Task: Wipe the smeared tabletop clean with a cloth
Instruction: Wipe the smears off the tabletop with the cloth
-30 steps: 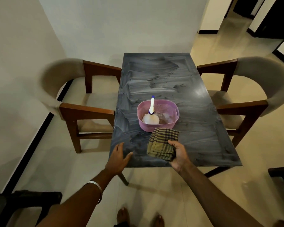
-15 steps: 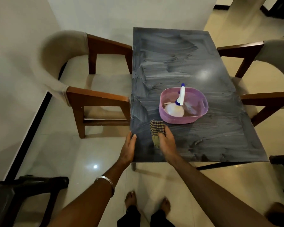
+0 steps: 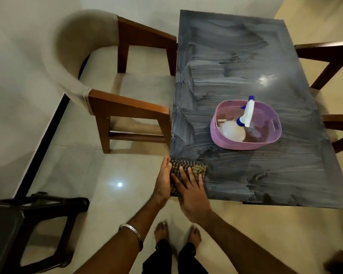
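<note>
Your right hand [image 3: 192, 191] presses flat-fingered, gripping nothing, on the cloth [image 3: 188, 170] at the tabletop's [image 3: 265, 175] seven-o'clock corner, left hand [image 3: 163, 179] open alongside: sweep toward twelve in overlapping strokes.

I am viewing through a single head-worn wide-angle camera, standing at the near left corner of the tabletop [image 3: 246, 76] and looking steeply down and forward along its length. The near edge is lying close below the lens; the far end is receding toward the top. No second view is sharing the scene.
</note>
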